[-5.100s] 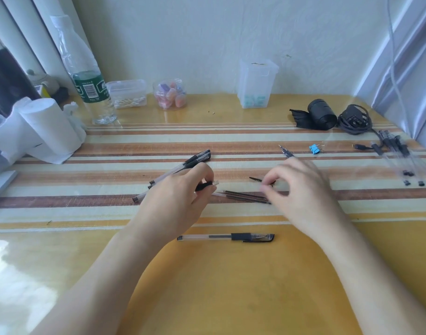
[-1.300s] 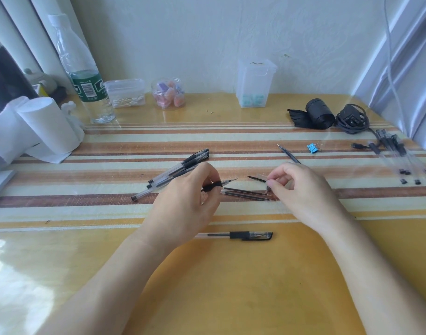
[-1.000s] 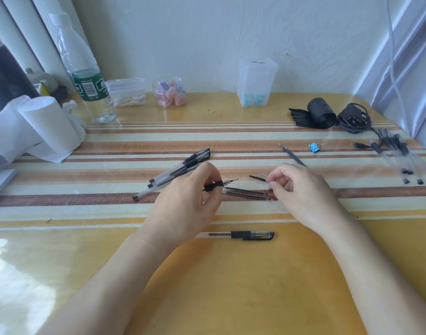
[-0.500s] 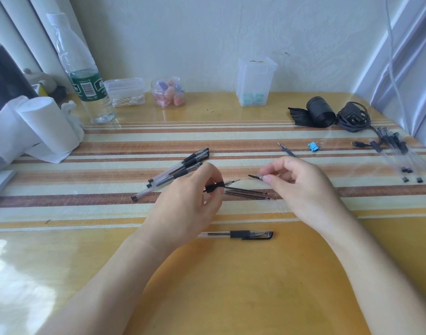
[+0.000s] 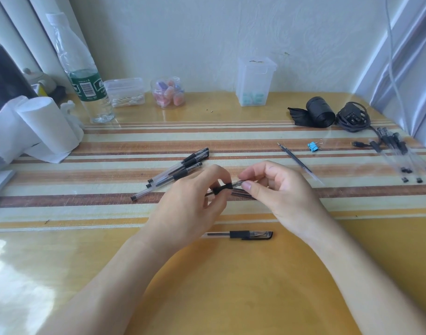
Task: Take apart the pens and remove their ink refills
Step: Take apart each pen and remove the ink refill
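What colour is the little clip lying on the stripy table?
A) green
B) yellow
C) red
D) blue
D: the small binder clip lying just right of the loose refill is bright blue.

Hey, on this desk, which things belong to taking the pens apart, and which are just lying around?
Job: held pen, gripped by left hand and right hand; pile of capped pens; single pen nearest the person; loose refill; clear barrels at far right.
Lying about: water bottle; tissue roll; blue binder clip; cotton swab box; black roll; cable bundle.
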